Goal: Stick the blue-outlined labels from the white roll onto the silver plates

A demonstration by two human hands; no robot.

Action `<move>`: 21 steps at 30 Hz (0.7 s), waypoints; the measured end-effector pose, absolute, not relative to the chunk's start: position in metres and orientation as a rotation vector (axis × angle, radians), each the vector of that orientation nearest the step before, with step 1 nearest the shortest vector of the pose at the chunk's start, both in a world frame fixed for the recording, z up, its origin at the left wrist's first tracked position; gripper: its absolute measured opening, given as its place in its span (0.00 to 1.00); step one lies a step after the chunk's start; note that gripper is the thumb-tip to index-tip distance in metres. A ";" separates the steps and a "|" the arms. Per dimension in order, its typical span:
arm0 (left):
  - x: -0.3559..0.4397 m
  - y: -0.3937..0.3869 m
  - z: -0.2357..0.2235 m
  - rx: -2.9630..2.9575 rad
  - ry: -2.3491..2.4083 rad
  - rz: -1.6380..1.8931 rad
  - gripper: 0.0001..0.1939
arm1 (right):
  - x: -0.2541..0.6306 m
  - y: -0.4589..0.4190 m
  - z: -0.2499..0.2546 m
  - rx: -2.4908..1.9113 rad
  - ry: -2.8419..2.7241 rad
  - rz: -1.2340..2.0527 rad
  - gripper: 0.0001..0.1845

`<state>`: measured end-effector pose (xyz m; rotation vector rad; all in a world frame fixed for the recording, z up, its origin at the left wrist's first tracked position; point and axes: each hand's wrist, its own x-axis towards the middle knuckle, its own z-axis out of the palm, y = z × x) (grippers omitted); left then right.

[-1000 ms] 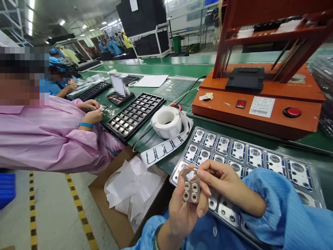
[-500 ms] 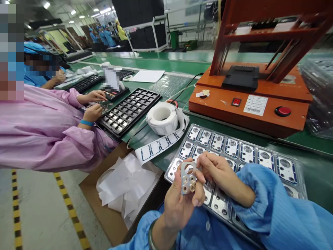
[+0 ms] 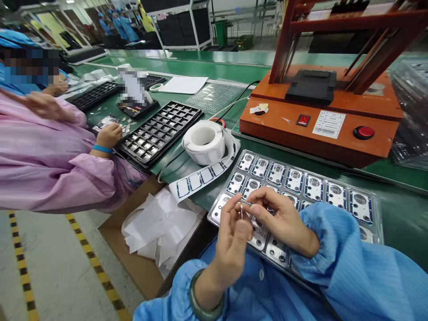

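Note:
My left hand [image 3: 230,245] is closed in a pinch on a small metal plate [image 3: 241,209], now seen nearly edge-on in front of the clear plastic tray [image 3: 378,223]. My right hand [image 3: 281,218] meets it from the right, thumb and fingertips pinched together at the plate's edge. A thin bluish sliver shows between the fingertips; what it is I cannot make out. Under both hands, the tray holds rows of silvery plates with blue borders and round holes. Beyond its left corner stands a roll of labels [image 3: 204,145], its loose strip [image 3: 200,178] carrying dark-blue frame outlines.
An orange press [image 3: 284,118] with a red button stands behind the tray. Left are a black compartment tray [image 3: 160,133] and a co-worker's pink sleeve [image 3: 80,174]. A cardboard box [image 3: 123,256] of waste backing paper [image 3: 160,227] sits below the table edge.
My left hand has turned the metal plate from face-on to nearly edge-on. My right fingertips have come onto its edge. The co-worker's hands have moved apart.

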<state>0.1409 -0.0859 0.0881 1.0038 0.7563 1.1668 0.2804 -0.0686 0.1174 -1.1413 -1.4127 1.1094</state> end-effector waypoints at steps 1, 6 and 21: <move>0.141 -0.086 0.087 1.092 0.844 1.197 0.23 | 0.281 -0.069 0.117 -1.143 -1.437 1.081 0.12; 0.140 -0.082 0.086 1.344 1.163 1.329 0.29 | 0.282 -0.067 0.118 -1.162 -1.475 1.036 0.08; 0.135 -0.071 0.099 1.197 1.216 1.264 0.15 | 0.280 -0.068 0.118 -1.205 -1.621 1.099 0.11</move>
